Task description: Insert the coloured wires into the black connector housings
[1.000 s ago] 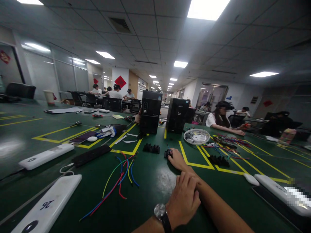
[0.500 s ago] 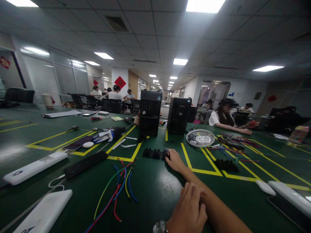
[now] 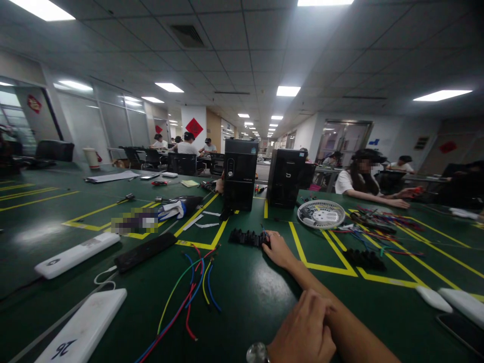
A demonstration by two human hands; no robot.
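Note:
My right hand (image 3: 278,248), wearing a ring, reaches forward over the green table, its fingers closed on a small black terminal block (image 3: 265,239). A thin blue wire rises beside the fingertips. This block meets the right end of a row of black terminal blocks (image 3: 244,237), and I cannot tell whether they are joined. My left hand (image 3: 304,327), with a watch on the wrist, lies against my right forearm. Its fingers are loosely bent and hold nothing visible. Loose red, blue, yellow and green wires (image 3: 191,297) lie to the left.
Two black computer towers (image 3: 240,176) (image 3: 286,179) stand ahead. At the right are a white basket (image 3: 321,214), a wire pile (image 3: 393,227) and another black block strip (image 3: 365,258). White power banks (image 3: 81,327) lie left. A co-worker (image 3: 363,184) sits across the table.
My right hand has brought the small block leftward against the other blocks, closing the gap between them. My left hand has slid down and back along my forearm. The view has shifted slightly.

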